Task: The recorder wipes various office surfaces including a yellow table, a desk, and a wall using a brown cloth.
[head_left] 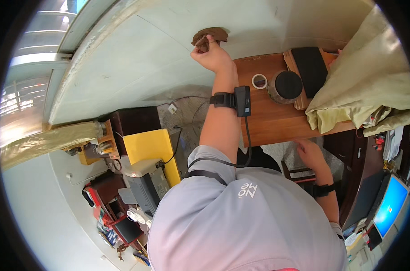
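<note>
Up against the pale wall [169, 40], my left hand [212, 56] is closed on a crumpled brown cloth [216, 34]. Thumb and fingers pinch the cloth's near side, and its upper part spreads flat on the wall. My left arm is stretched out past the corner of a wooden desk [268, 124]. By the near edge of that desk, my right hand [311, 154] hangs low with loosely bent fingers, some of them hard to see. Nothing shows in it. Whether it touches the desk edge I cannot tell.
On the desk are a roll of tape [259, 81], a dark-lidded jar [288, 85] and a black flat book [309, 70]. A gold-green curtain [349, 90] drapes over its right side. A yellow panel [148, 147] and a grey printer [146, 185] stand left; a lit monitor [390, 205] is right.
</note>
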`<state>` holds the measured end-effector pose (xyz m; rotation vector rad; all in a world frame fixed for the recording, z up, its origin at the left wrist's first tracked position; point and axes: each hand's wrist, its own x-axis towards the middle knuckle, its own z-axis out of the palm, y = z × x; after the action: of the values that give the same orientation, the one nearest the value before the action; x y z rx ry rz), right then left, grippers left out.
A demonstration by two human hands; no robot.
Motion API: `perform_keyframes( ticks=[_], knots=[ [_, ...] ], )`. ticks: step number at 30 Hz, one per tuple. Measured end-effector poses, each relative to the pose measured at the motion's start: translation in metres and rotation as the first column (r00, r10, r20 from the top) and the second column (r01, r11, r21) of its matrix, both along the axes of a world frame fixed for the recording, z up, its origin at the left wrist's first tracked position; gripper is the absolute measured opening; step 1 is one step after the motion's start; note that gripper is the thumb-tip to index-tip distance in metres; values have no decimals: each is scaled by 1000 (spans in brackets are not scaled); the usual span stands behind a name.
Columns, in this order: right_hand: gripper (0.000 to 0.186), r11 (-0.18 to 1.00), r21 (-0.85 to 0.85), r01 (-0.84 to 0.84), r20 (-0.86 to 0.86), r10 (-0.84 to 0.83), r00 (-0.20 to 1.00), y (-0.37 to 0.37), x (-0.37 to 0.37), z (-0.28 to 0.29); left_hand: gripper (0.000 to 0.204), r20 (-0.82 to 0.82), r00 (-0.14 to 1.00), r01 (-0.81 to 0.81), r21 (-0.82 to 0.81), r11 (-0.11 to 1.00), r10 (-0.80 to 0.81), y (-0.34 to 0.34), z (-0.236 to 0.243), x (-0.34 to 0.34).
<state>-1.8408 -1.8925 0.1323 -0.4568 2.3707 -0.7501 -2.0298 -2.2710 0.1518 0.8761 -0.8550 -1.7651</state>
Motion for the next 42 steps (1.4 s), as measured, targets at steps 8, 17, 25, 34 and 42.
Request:
perform_keyframes(
  ticks=[8,17,25,34,42],
  knots=[
    [32,999,48,10,73,-14,997,-14,-10,6,47,251,949,168,107,980,-190,21,-117,-6],
    [30,998,63,-8,94,2,996,-14,-9,5,53,348,889,245,184,952,-296,21,-103,1],
    [32,1000,-9,2,25,-2,1000,-12,-13,-3,51,195,970,170,-104,980,-148,27,-57,-8],
    [32,1000,27,5,84,-7,996,-15,-16,-4,51,230,968,164,-263,951,-103,24,-77,-8],
    [31,998,54,15,154,-24,988,-20,-21,-4,50,298,930,208,51,977,-213,-5,-114,15]
  ],
)
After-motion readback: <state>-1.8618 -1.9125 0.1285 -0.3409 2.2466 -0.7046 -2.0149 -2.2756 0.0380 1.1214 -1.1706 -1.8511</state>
